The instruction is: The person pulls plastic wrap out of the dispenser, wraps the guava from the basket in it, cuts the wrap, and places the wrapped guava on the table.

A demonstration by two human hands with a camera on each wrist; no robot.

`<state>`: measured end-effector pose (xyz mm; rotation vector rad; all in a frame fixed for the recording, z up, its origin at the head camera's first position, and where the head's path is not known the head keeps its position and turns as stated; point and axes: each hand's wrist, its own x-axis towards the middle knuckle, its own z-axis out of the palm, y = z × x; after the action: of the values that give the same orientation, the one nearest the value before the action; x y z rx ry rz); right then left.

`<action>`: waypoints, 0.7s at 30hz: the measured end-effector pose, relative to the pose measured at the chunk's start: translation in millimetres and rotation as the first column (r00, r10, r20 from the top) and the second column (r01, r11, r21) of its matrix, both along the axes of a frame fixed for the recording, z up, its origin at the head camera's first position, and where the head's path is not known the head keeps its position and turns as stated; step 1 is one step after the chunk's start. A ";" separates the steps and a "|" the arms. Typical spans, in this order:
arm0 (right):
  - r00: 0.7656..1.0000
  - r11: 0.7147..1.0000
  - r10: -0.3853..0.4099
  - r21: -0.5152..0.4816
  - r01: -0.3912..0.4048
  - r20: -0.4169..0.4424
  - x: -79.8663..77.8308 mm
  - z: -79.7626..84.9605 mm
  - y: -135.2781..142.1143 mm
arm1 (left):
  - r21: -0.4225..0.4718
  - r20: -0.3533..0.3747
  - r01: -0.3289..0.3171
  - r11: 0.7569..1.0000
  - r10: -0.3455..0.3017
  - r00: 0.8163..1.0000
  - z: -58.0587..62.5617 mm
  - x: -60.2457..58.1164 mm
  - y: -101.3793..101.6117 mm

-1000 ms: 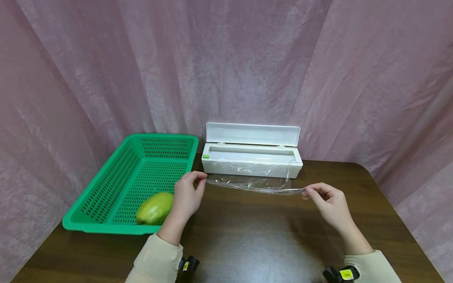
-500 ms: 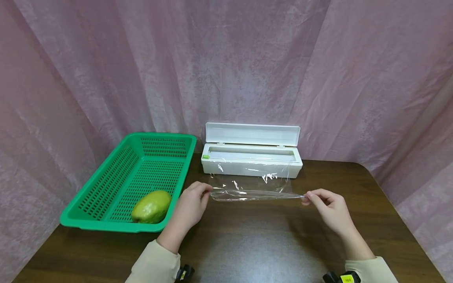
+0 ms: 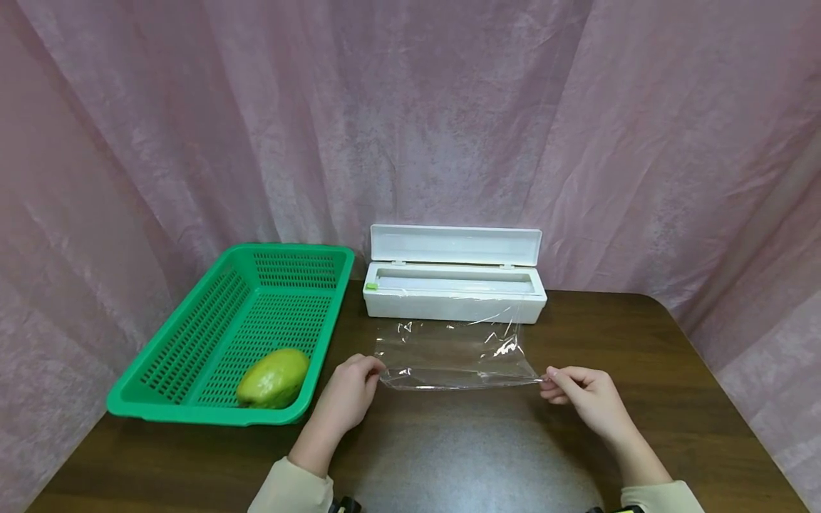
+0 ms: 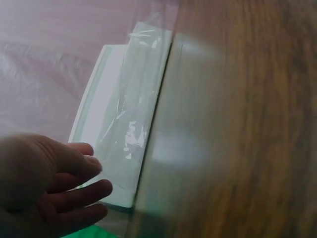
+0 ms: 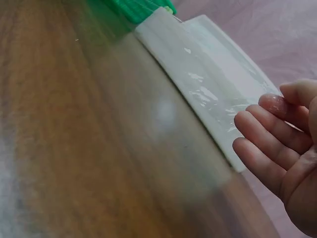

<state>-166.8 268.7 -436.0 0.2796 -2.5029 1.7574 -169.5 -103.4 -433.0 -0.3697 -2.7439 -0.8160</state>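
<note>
A sheet of clear plastic wrap stretches forward from a white wrap dispenser box at the back of the table, whose lid stands raised. My left hand pinches the near left corner of the wrap between thumb and index finger. At the near right corner, my right hand pinches the film the same way. Both wrist views show the other fingers loosely bent, with the film spread over the front of the box.
To the left, a green plastic basket holds a yellow-green, mango-like fruit. A small green tab sits on the box's left end. Brown wooden table lies under everything, and a pink curtain hangs behind.
Both hands have moved toward the near side with the wrap, so a longer stretch of film now shows in front of the box. The box and its raised lid have stayed put.
</note>
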 end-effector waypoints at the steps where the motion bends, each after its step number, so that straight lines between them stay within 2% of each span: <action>1: 1.000 1.000 -0.008 0.004 0.008 0.020 0.5 -1.1 -0.3 | -0.001 0.021 0.004 1.000 -0.004 1.000 -1.5 0.2 -1.1; 5: 0.992 0.998 -0.063 -0.007 0.064 0.110 2.0 -2.3 -1.4 | 0.006 0.090 0.032 0.999 -0.032 0.995 -4.2 0.5 -5.6; 8: 0.978 0.993 -0.098 -0.047 0.108 0.187 1.8 -3.1 -1.5 | 0.009 0.126 0.053 0.999 -0.054 0.991 -4.2 0.1 -8.0; 12: 0.958 0.987 -0.090 -0.105 0.123 0.274 -0.4 -8.0 -0.2 | -0.009 0.162 0.077 0.997 -0.075 0.984 -4.8 0.7 -9.0; 16: 0.946 0.989 -0.007 -0.135 0.053 0.324 -1.4 -11.7 3.3 | -0.026 0.188 0.090 0.996 -0.083 0.979 -6.4 0.9 -8.6; 21: 0.918 0.990 0.130 -0.105 -0.098 0.374 -1.1 -10.4 8.1 | -0.044 0.212 0.108 0.993 -0.096 0.973 -7.4 -1.1 -8.7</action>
<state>-167.9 276.7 -446.4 0.0850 -2.7014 2.1409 -170.6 -112.1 -440.4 -0.4645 -2.9694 -0.8500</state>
